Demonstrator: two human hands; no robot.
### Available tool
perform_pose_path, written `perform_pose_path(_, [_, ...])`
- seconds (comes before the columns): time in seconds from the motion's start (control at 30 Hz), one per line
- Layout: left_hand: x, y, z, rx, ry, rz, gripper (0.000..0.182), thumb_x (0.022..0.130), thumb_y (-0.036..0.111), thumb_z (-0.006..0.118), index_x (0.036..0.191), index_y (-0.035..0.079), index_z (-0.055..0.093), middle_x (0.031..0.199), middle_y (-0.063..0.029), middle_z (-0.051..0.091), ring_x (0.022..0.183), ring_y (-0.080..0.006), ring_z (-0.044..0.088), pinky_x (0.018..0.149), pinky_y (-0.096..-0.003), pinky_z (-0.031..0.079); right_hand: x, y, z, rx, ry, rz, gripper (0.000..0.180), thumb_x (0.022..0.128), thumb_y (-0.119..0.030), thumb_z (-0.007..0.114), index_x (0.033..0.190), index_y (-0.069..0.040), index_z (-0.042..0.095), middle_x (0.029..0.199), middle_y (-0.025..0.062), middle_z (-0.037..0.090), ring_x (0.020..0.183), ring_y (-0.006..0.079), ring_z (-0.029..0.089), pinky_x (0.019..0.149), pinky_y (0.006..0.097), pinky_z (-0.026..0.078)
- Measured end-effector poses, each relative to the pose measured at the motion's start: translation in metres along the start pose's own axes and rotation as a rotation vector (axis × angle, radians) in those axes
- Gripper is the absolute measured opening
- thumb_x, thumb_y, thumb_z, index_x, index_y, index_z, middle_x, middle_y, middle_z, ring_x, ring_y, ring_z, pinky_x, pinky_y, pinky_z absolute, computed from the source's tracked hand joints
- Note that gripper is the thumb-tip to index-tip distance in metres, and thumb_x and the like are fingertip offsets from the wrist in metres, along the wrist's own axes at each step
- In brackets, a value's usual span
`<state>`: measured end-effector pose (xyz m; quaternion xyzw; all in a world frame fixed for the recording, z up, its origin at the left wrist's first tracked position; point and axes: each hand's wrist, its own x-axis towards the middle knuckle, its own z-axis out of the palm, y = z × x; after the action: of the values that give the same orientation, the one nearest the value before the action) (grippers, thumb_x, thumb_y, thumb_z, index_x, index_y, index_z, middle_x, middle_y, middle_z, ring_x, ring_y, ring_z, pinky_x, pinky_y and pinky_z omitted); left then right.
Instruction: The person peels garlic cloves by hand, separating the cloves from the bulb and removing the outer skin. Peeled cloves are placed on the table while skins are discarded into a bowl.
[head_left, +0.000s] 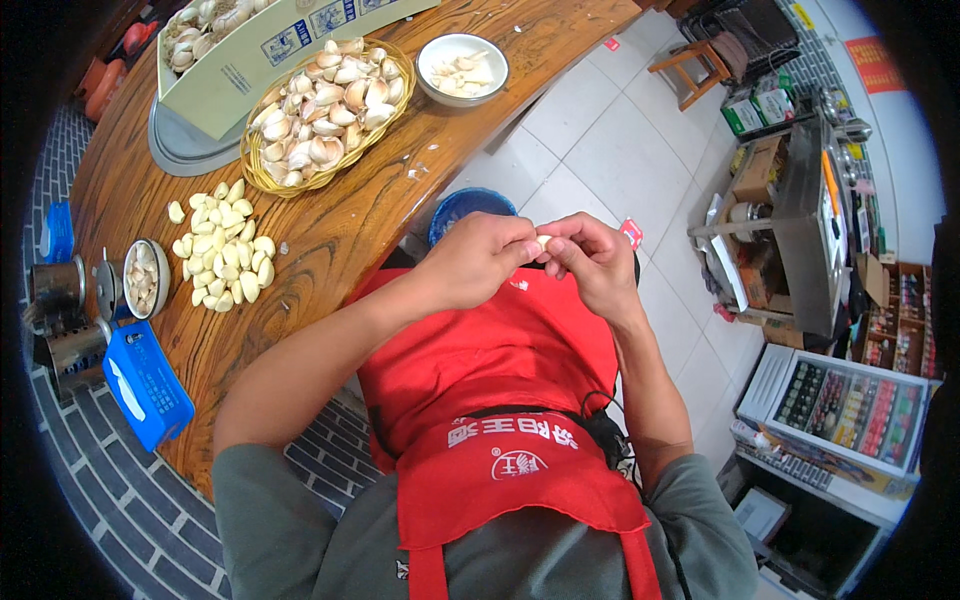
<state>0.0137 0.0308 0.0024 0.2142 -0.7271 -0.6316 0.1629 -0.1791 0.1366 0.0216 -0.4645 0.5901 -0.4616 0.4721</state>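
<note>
My left hand (476, 259) and my right hand (596, 262) meet above my lap. Between their fingertips is a small pale garlic clove (543, 241), pinched from both sides. Just beyond the hands, a blue bin (472, 196) stands on the floor, partly hidden by my left hand. On the wooden table, peeled garlic cloves (225, 251) lie in a loose pile. A yellow wicker basket (401, 94) is heaped with unpeeled cloves (322, 112). Near the table edge, a white bowl (450, 99) holds several pale clove pieces (465, 73).
A box (217, 94) of whole garlic bulbs (199, 41) stands on a grey tray (169, 142). A small bowl (163, 281) of cloves, a blue tissue box (154, 390) and metal containers (58, 281) line the table's left side. A wooden stool (694, 64) stands across the tiled floor.
</note>
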Motion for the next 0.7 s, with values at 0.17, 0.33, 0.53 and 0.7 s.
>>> perform_pose_path(0.17, [-0.001,0.001,-0.002,-0.335,-0.141,-0.189,0.03,0.11,0.025,0.056,0.089,0.005,0.064,0.074,-0.0004,0.061,0.055,-0.0085,0.054,0.051,-0.0243,0.044,-0.004,0.013,-0.002,0.116,-0.02,-0.059,0.014,0.103,-0.004,0.063,0.112,0.004,0.071,0.093,0.0088,0.074,0.073,0.0104,0.066,0.066,0.0254,0.055])
perform_pose_path(0.33, [0.003,-0.001,-0.006,-0.603,-0.155,-0.216,0.026,0.111,0.026,0.054,0.096,0.005,0.063,0.076,-0.0025,0.062,0.055,-0.0101,0.057,0.051,-0.0235,0.046,0.0,0.017,0.005,0.324,0.024,-0.03,0.017,0.103,-0.005,0.064,0.117,0.003,0.067,0.096,0.0104,0.074,0.073,0.0118,0.066,0.064,0.025,0.055])
perform_pose_path(0.53, [0.005,-0.008,0.001,-0.316,0.032,-0.12,0.02,0.109,0.022,0.056,0.101,0.005,0.062,0.077,-0.0025,0.062,0.06,-0.0092,0.059,0.055,-0.0248,0.047,0.003,0.01,0.012,0.334,0.166,0.074,0.018,0.103,-0.006,0.066,0.119,0.003,0.065,0.096,0.0104,0.075,0.074,0.0114,0.066,0.065,0.0246,0.054])
perform_pose_path(0.7, [0.001,-0.009,0.003,0.307,0.22,0.206,0.016,0.105,0.017,0.06,0.103,0.001,0.06,0.081,-0.01,0.063,0.067,-0.0228,0.066,0.058,-0.0381,0.05,0.004,0.009,0.013,0.254,0.123,0.045,0.02,0.101,-0.004,0.067,0.12,0.003,0.064,0.098,0.0115,0.076,0.077,0.0117,0.069,0.067,0.0251,0.056])
